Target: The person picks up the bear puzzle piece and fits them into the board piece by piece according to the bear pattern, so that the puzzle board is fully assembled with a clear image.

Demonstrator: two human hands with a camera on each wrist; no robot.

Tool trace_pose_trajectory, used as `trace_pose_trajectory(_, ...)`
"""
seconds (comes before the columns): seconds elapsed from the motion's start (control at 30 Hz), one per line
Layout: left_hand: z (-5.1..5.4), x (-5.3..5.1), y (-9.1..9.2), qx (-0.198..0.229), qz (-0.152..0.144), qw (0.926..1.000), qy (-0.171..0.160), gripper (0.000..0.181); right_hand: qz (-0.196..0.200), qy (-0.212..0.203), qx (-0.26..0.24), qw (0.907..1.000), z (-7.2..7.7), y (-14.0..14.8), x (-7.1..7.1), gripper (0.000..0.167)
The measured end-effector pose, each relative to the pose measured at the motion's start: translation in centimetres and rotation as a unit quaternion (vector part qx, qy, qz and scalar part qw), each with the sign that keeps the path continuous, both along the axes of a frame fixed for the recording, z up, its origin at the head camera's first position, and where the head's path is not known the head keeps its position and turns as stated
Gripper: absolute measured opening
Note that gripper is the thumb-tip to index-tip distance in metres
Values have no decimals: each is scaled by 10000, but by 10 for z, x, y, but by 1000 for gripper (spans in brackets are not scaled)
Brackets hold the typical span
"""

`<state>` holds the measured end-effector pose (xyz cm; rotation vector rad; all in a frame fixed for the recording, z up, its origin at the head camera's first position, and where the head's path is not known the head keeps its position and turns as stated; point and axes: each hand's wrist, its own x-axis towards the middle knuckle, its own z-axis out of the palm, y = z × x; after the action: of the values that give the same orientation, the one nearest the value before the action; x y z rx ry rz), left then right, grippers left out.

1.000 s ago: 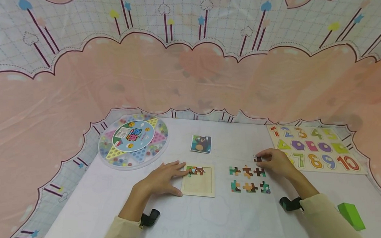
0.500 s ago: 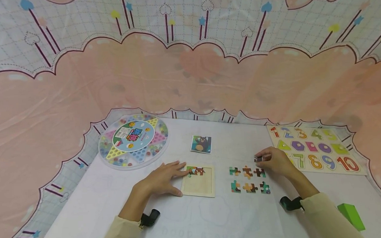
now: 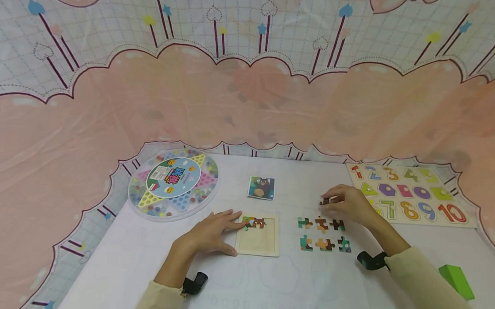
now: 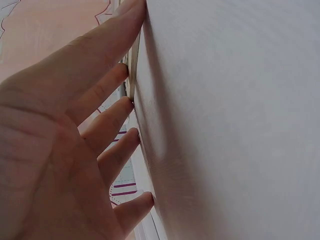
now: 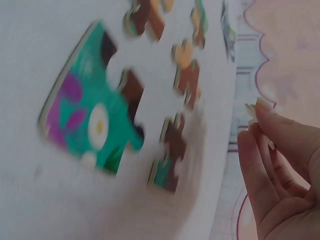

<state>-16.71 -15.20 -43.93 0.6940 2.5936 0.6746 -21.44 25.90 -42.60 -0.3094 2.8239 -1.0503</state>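
My left hand [image 3: 211, 232] rests with spread, straight fingers at the left edge of a square wooden puzzle tray [image 3: 257, 254]. In the left wrist view its fingertips touch the tray's edge. Joined bear pieces [image 3: 256, 222] lie in the tray's top left. My right hand [image 3: 349, 205] pinches a small dark puzzle piece [image 3: 324, 201] between thumb and fingers, above the loose pieces. Those loose puzzle pieces [image 3: 324, 243] lie in two rows right of the tray. In the right wrist view a corner piece [image 5: 90, 110] with purple and white flowers is closest; the held piece is mostly hidden by fingers.
A bear picture card [image 3: 261, 188] lies behind the tray. At the back left is a round Chinese checkers board [image 3: 172, 184] with marbles. A number and shape board [image 3: 408, 192] lies to the right, and a green block [image 3: 456, 281] stands at the front right.
My right hand has lifted the puzzle piece and shifted a little to the left with it. The left hand and the tray have stayed put.
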Motion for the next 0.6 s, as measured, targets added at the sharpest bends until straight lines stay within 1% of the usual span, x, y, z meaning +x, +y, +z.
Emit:
trace_pose_trajectory(0.1, 0, 1, 0, -11, 13, 10000, 5, 78, 122, -36, -137, 9998, 3, -12, 2, 28)
trace_pose_trajectory(0.3, -1, 1, 0, 45, -43, 10000, 24, 78, 344, -118, -458, 9983, 2, -38, 10, 25)
trace_pose_trajectory(0.53, -3, 0, 0, 80, -60, 9999, 19, 78, 648, -130, -418, 9969, -7, -71, 15, 22)
trace_pose_trajectory(0.6, -3, 0, 0, 69, -52, 10000, 24, 78, 718, -220, -439, 9962, -10, -81, 17, 21)
